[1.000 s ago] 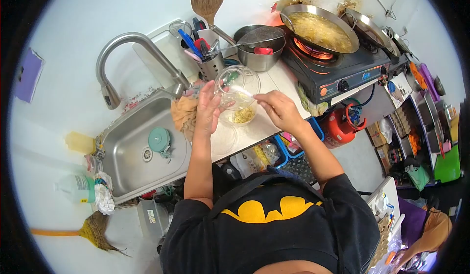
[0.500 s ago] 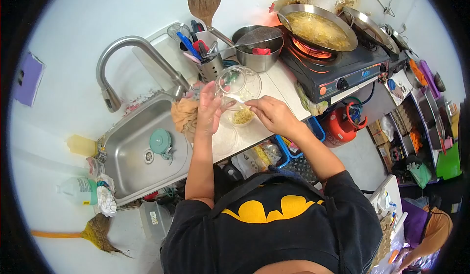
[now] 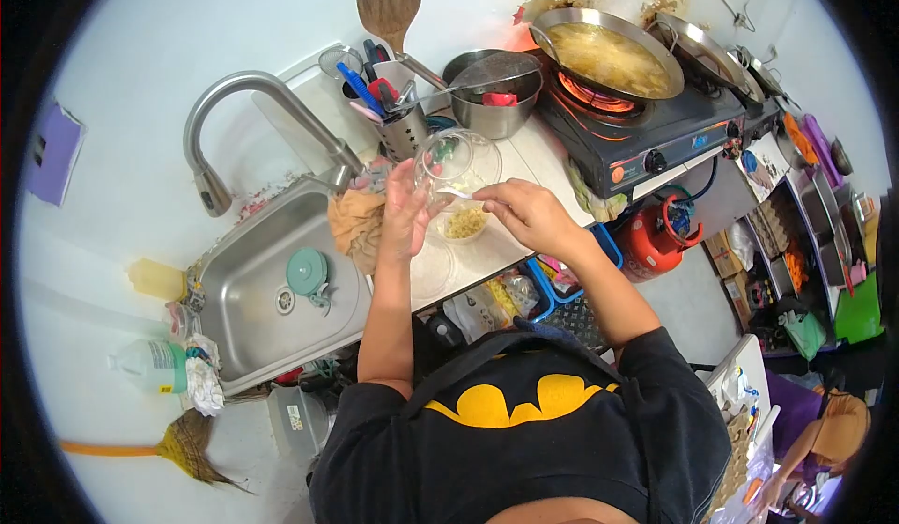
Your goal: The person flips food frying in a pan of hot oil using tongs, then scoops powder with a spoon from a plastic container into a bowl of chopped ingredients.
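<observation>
My left hand is wrapped round the side of a clear bowl, tipped with its opening toward me. Pinched in the fingers of my right hand is a pale spoon, its tip at the bowl's lower rim. Just below stands a small tub of chopped yellowish food, which looks like minced garlic. A round clear lid lies on the counter nearer to me.
A steel sink with a green lid is on the left, beside a crumpled cloth. Behind my hands stand a utensil holder and a steel pot. At right, a wok of oil sits over a glowing burner; a red gas cylinder stands below.
My right hand has shifted slightly right, and the spoon now shows more plainly at the bowl's rim. A person at the lower right has moved an arm.
</observation>
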Tool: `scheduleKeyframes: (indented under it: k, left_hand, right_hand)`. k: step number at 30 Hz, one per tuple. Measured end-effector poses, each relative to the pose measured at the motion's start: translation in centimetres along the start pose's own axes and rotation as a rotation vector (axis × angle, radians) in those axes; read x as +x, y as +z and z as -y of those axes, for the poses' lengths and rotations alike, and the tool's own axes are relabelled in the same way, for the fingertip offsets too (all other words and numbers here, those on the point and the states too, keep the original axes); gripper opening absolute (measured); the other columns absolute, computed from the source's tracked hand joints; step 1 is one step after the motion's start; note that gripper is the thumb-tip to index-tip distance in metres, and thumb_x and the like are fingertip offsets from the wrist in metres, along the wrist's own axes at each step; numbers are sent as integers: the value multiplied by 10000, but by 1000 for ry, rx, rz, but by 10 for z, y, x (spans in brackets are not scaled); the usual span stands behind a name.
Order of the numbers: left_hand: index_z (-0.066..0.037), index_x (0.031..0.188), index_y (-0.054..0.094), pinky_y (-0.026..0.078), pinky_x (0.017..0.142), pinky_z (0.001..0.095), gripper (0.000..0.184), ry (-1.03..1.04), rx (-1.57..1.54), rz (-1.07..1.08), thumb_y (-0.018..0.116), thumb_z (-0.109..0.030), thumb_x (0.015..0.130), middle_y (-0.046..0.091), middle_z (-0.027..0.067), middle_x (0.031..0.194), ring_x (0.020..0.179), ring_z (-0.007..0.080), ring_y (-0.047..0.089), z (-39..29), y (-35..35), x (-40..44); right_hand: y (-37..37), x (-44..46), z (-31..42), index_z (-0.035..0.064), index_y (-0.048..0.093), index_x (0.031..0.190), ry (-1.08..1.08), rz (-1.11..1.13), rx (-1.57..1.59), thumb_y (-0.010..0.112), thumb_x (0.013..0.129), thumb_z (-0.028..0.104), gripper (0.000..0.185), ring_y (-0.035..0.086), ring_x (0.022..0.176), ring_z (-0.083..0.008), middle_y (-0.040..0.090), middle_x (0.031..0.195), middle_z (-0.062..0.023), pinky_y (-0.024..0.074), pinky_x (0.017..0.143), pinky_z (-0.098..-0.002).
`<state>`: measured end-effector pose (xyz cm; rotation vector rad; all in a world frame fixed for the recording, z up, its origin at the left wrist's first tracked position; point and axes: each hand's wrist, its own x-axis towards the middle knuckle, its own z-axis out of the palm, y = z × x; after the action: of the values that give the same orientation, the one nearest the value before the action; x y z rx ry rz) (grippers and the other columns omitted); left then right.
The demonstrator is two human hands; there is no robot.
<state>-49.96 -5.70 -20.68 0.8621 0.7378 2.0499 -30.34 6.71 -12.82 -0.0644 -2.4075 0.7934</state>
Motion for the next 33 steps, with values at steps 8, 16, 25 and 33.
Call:
scheduleKeyframes:
  k: [8,16,25,33]
  left_hand:
    - [-170,1361,365,480,989,492,551,-36,48,48,639,-103,888,351,93,1451,1305,259,411,-3,8,4]
    - [-135,1349,376,491,979,466,547,-27,64,76,637,-62,874,382,88,1410,1311,259,406,-3,7,4]
    - [-149,1347,376,481,986,483,556,-46,169,120,654,-91,870,399,91,1411,1305,279,424,-2,0,7]
    - [-146,1346,380,475,997,477,555,-50,188,129,659,-101,869,405,85,1406,1323,278,402,-5,3,10]
  right_hand:
    - [4,11,-15,69,649,1053,-20,-31,-28,582,887,127,188,616,804,-328,636,829,-153,495,732,-418]
    - [-12,16,-5,71,658,1037,-80,-12,-68,588,882,120,176,614,800,-329,632,823,-154,493,735,-425]
    - [-22,15,-1,57,661,1025,-113,143,-43,598,878,133,177,607,871,-330,649,883,-153,489,784,-412]
    - [-23,14,-5,56,658,1044,-92,159,-20,597,883,134,190,609,880,-329,650,898,-148,490,796,-406]
